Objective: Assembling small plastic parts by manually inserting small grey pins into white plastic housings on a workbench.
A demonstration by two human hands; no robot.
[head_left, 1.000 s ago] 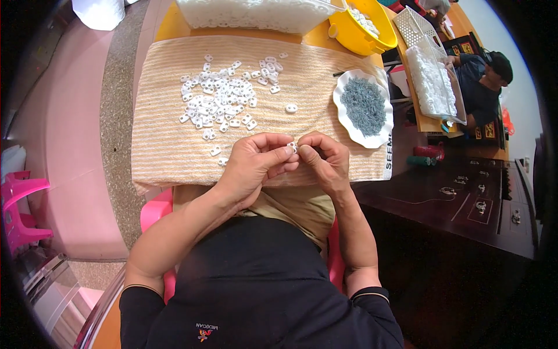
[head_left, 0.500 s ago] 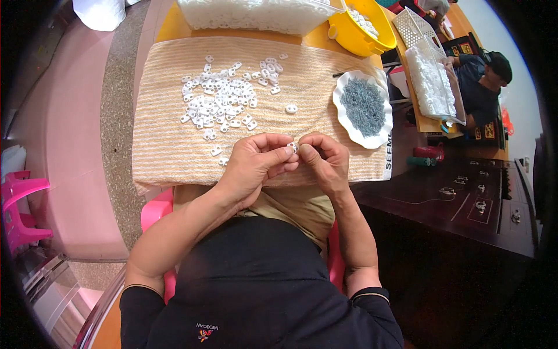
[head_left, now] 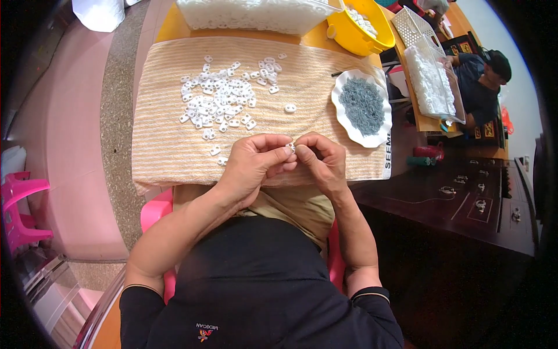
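White plastic piece (head_left: 291, 146), a small clip-like part, sits pinched between the fingertips of the left hand (head_left: 253, 166) and the right hand (head_left: 322, 163), held just above the near edge of the striped cloth (head_left: 168, 145) that covers the tabletop (head_left: 165, 26). Both sets of fingers are closed together on that one piece; whether a second, smaller part is being pressed into it is too small to tell. As a judgement, the work looks far from over: a large loose heap of white pieces (head_left: 218, 99) lies spread on the cloth well beyond the hands, with a few strays nearer, and the scalloped white plate (head_left: 343, 119) to the right is full of small grey parts (head_left: 363, 104). One lone white piece (head_left: 290, 107) lies apart between heap and plate. At the far edge stand a clear tub of white parts (head_left: 256, 14) and a yellow bowl (head_left: 372, 41).
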